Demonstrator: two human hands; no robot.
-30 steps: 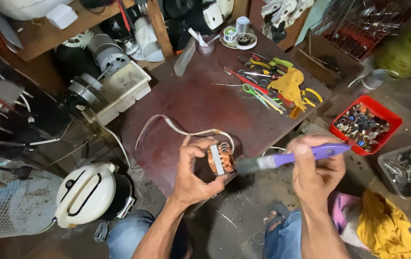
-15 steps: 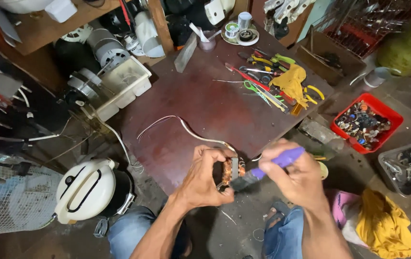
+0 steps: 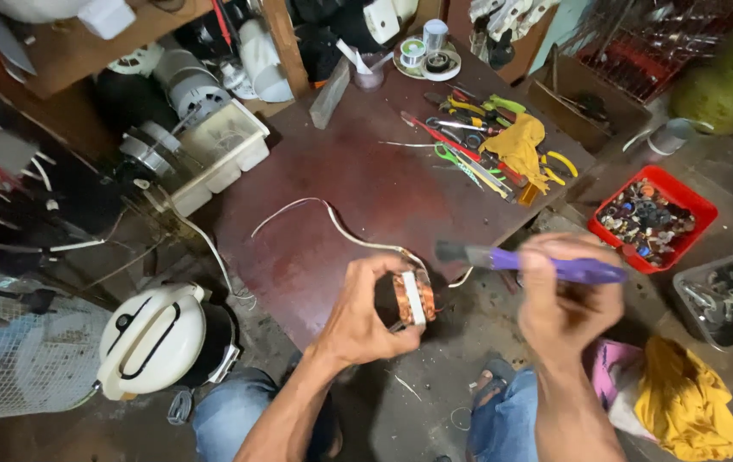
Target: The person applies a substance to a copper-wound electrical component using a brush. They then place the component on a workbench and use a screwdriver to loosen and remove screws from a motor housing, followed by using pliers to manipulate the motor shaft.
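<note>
Left fingers (image 3: 388,282) clamp the coil (image 3: 413,297); right fingers (image 3: 554,274) grip a brush (image 3: 537,263) just beside it. Hard strokes might snag the copper windings

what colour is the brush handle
Purple, clearest in the head view: the brush is held in the right hand.

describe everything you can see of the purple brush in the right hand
The brush has a purple handle that looks like plastic and a dark bristle head pointing left. It lies roughly level in the air, gripped near its rear end by the right hand. Its bristles sit just above and right of the copper-wound motor coil held in the left hand, not clearly touching it. Motion blur hides finer detail.
</note>
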